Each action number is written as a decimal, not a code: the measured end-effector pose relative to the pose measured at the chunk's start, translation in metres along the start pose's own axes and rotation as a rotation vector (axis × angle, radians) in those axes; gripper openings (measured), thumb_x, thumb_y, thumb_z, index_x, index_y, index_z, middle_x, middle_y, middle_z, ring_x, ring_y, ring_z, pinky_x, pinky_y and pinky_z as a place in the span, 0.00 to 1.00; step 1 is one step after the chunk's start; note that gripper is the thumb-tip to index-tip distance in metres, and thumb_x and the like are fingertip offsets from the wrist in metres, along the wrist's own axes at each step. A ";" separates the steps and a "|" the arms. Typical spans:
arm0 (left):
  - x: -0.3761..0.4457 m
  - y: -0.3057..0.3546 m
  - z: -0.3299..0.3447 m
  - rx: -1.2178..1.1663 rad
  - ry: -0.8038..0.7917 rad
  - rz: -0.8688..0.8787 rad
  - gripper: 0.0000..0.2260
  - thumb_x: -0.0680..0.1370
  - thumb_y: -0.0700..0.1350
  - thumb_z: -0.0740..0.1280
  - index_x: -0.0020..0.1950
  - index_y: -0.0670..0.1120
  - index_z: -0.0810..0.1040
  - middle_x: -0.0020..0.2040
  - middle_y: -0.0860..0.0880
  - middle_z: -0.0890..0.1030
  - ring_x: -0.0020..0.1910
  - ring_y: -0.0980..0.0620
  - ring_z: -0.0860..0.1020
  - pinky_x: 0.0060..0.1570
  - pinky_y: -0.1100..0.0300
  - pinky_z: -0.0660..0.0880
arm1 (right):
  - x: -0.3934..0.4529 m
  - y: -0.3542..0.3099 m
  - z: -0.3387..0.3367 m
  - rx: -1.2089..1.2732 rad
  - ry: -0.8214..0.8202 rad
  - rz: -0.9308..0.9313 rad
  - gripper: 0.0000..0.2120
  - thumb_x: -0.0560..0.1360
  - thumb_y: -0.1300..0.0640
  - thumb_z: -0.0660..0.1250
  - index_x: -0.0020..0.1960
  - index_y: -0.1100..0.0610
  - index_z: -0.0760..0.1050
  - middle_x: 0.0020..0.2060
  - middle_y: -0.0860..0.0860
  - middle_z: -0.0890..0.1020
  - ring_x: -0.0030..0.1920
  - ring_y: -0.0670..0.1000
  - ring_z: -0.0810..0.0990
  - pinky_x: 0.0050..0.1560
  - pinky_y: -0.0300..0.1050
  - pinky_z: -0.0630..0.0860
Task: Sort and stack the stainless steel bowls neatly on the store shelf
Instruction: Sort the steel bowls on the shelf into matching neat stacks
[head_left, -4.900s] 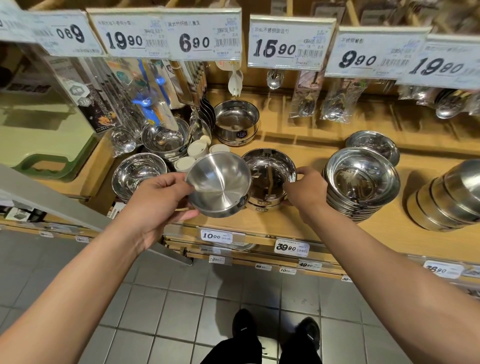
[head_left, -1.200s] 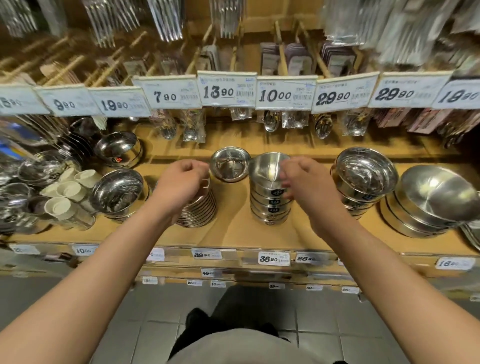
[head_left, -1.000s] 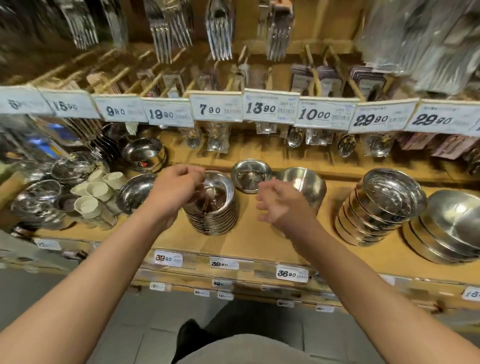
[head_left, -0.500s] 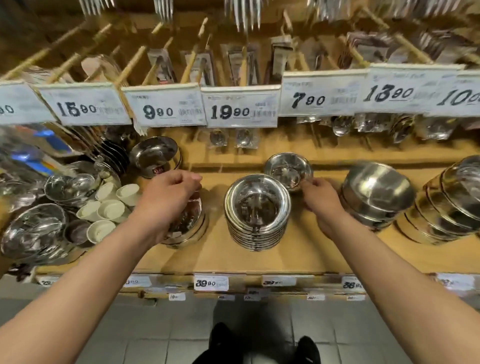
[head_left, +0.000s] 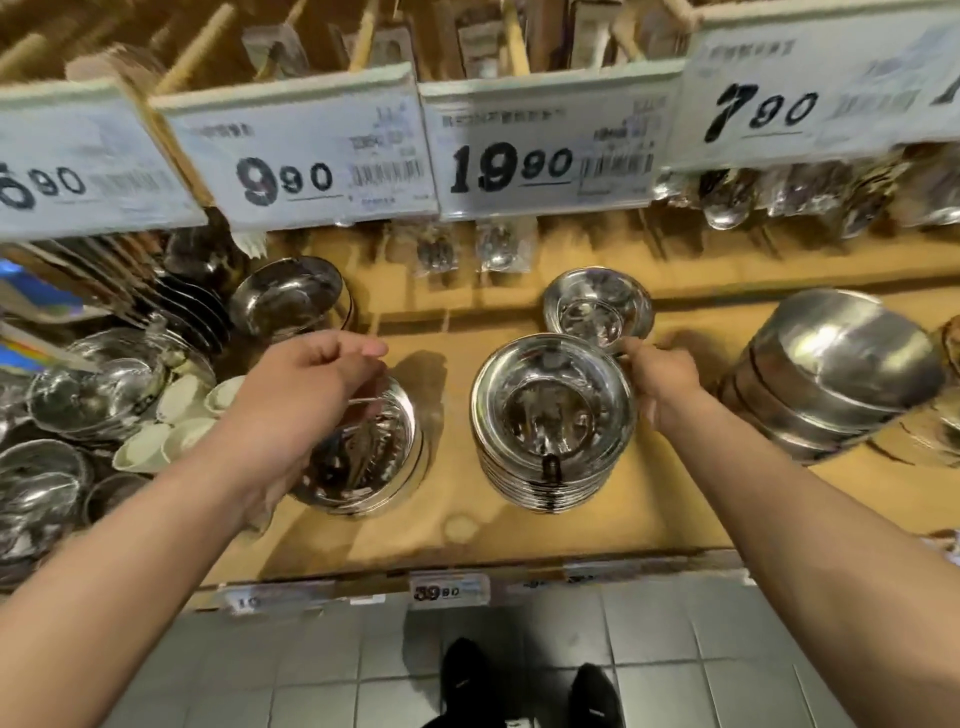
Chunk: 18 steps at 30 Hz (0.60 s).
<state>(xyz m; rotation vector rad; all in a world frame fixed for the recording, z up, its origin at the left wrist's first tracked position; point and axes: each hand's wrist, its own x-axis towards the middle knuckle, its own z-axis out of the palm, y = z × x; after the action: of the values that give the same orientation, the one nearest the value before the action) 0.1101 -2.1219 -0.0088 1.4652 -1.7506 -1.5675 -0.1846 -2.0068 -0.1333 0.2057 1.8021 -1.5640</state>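
A stack of wide steel bowls (head_left: 550, 415) stands mid-shelf. My right hand (head_left: 662, 387) is at its right rim, fingers curled against the top bowl's edge, fingertips close to a small steel bowl (head_left: 597, 312) just behind. My left hand (head_left: 306, 400) hovers over a low stack of steel bowls (head_left: 374, 462) to the left, fingers and thumb curled at its far rim. The hand hides much of that bowl. The frame is motion-blurred.
A leaning stack of deeper bowls (head_left: 831, 374) sits at right. A lone bowl (head_left: 291, 296) stands at back left, white cups (head_left: 176, 415) and more bowls (head_left: 88, 384) at far left. Price tags (head_left: 540, 150) overhang the wooden shelf (head_left: 467, 525).
The view has moved closer and shifted left. My right hand has come from beside the small back bowl to the right rim of the middle stack. My left hand stays over the left bowls.
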 end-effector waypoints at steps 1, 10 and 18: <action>0.000 -0.001 0.000 -0.010 0.008 -0.003 0.13 0.82 0.43 0.68 0.42 0.56 0.87 0.47 0.49 0.87 0.43 0.52 0.85 0.45 0.56 0.81 | -0.003 -0.003 0.002 0.018 0.002 0.004 0.19 0.77 0.62 0.72 0.65 0.68 0.74 0.53 0.61 0.84 0.51 0.59 0.85 0.44 0.51 0.83; -0.001 0.005 -0.005 -0.038 0.049 -0.005 0.08 0.81 0.41 0.68 0.47 0.49 0.86 0.42 0.49 0.86 0.44 0.49 0.84 0.54 0.48 0.82 | -0.006 -0.011 0.009 -0.050 0.112 -0.022 0.05 0.76 0.67 0.71 0.49 0.61 0.77 0.43 0.56 0.84 0.34 0.51 0.83 0.25 0.37 0.76; 0.000 0.000 -0.013 -0.066 0.043 -0.036 0.07 0.82 0.39 0.67 0.50 0.47 0.84 0.47 0.46 0.85 0.45 0.49 0.81 0.48 0.56 0.83 | -0.031 -0.040 0.004 0.105 0.037 -0.058 0.05 0.78 0.66 0.71 0.49 0.65 0.74 0.43 0.60 0.83 0.25 0.50 0.83 0.25 0.38 0.79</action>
<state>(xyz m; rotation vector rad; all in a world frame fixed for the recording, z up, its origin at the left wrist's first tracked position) 0.1205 -2.1282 -0.0042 1.4954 -1.6420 -1.5835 -0.1826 -2.0096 -0.0827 0.2354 1.7696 -1.7076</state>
